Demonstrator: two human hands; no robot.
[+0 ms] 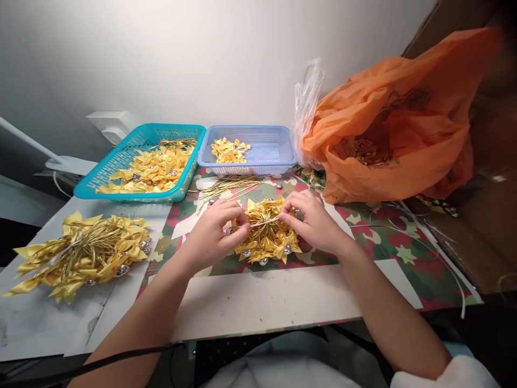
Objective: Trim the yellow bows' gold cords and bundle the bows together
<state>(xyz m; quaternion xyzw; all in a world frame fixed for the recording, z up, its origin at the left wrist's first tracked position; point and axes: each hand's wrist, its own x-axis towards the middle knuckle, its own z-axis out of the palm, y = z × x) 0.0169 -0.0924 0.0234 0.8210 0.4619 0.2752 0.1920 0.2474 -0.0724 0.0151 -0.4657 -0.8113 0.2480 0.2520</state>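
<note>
A bundle of yellow ribbon bows (269,245) with gold cords and silver bells lies on the patterned mat in the middle. A thin white tie (264,221) crosses the gathered cords at its centre. My left hand (220,231) pinches the tie's left part between thumb and fingers. On the right, my right hand (309,218) pinches the other part, close to the bows. Both hands rest low beside the bundle. Another tied bundle of yellow bows (91,250) lies at the left on white paper.
Behind stand a teal basket (183,180) of bows and a blue basket (210,166) with fewer bows. Gold cords (230,186) lie before them. An orange bag (363,178) stands at the right, near loose white strips (448,261). A lamp arm (30,141) is at the left.
</note>
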